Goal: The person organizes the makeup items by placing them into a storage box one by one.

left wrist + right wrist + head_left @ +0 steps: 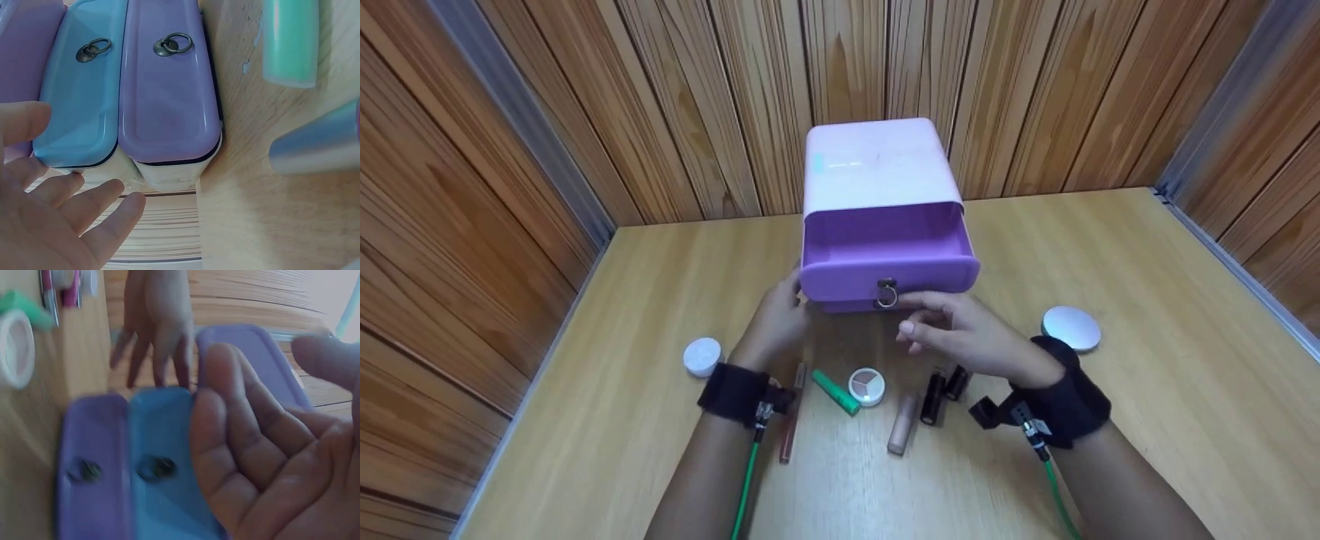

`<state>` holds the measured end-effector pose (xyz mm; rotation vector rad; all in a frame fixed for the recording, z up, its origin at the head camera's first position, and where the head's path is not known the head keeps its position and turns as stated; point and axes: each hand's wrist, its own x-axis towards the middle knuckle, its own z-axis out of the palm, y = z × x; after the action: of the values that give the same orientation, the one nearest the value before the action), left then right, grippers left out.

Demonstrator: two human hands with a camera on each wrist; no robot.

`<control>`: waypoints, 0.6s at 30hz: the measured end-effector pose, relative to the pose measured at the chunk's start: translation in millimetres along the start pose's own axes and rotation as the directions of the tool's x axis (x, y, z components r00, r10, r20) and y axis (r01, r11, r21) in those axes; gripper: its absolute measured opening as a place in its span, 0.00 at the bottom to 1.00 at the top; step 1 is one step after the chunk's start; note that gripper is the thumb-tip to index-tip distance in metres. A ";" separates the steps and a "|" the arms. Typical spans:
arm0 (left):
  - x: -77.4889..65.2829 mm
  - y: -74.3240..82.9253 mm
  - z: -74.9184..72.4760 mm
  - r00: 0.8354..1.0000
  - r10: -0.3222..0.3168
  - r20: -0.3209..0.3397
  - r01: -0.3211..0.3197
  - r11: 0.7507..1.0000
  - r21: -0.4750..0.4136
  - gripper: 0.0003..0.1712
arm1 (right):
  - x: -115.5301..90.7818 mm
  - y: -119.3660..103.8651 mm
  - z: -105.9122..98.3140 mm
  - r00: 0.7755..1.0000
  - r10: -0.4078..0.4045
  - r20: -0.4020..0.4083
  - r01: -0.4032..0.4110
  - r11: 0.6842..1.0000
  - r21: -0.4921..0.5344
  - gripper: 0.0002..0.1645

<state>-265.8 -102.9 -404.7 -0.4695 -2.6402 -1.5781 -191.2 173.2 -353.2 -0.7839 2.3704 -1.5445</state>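
A small drawer box (877,161), pale pink on top, stands at the back with its purple top drawer (840,281) pulled out; the visible inside is bare. Below it are a blue drawer (84,112) and another purple drawer (169,107), both closed with ring pulls. My right hand (960,330) is in front of the top drawer, index fingertip right at its ring pull (887,296), thumb apart from the bent fingers. At the box's left side, my left hand (776,322) has its fingers spread, holding nothing, with the thumb overlapping the blue drawer in the left wrist view.
On the table between my arms lie a reddish slim tube (789,427), a green tube (836,392), a round three-part palette (867,386), a beige tube (901,427) and two black tubes (934,397). A white jar (703,356) sits left, a pale oval case (1071,328) right. Wooden walls (847,60) enclose the table.
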 end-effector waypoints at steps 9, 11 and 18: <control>-2.5 3.0 -1.5 0.999 -0.036 -0.001 0.036 0.998 0.044 0.28 | -48.7 -46.2 -34.4 0.975 -0.161 -0.155 0.108 0.946 -0.304 0.18; -2.0 2.9 -2.2 1.000 -0.011 0.001 0.010 0.998 0.064 0.27 | -60.4 -54.4 -42.6 0.950 -0.238 -0.203 0.152 0.919 -0.364 0.17; -2.2 2.2 -2.5 1.000 0.007 0.017 -0.009 0.996 0.090 0.26 | -82.6 -64.6 -57.9 0.912 -0.329 -0.245 0.195 0.872 -0.449 0.21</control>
<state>-263.4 -104.6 -402.0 -0.4899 -2.7037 -1.4523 -127.1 242.7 -279.8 -1.0591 3.0028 -1.3488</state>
